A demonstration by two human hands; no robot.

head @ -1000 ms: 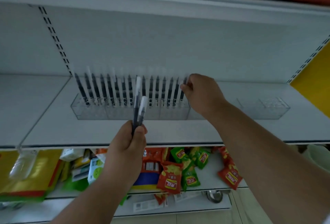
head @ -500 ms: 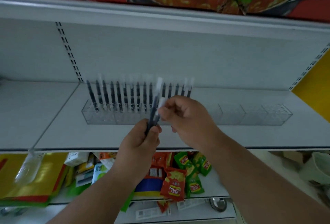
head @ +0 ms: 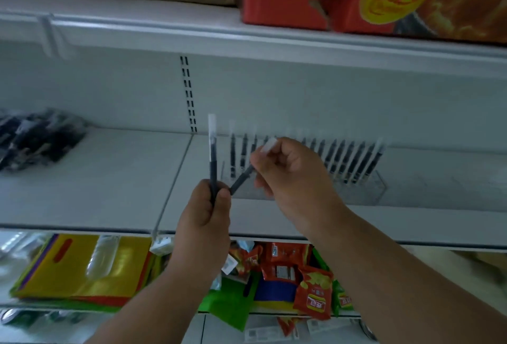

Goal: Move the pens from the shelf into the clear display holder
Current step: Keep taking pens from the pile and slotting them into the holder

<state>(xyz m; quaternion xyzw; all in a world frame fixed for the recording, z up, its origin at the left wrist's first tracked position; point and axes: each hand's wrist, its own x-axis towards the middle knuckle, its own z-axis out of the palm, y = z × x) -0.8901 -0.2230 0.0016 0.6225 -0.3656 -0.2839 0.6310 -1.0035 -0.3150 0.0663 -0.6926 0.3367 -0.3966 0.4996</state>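
Left hand [head: 204, 223] is pinched around one pen [head: 212, 151], standing straight up, clear cap pointing to 12 o'clock. Right hand [head: 290, 179] has its fingers closed on a second pen [head: 242, 179], tilted, dark tip down toward 7 o'clock and almost touching the left thumb. So two pens in hand. Behind them the clear holder [head: 367, 187] sits on the white shelf [head: 109, 179] with about fourteen pens standing in a row [head: 345, 160], a few hidden by the right hand. A dark bag [head: 35, 138] lies at 9 o'clock.
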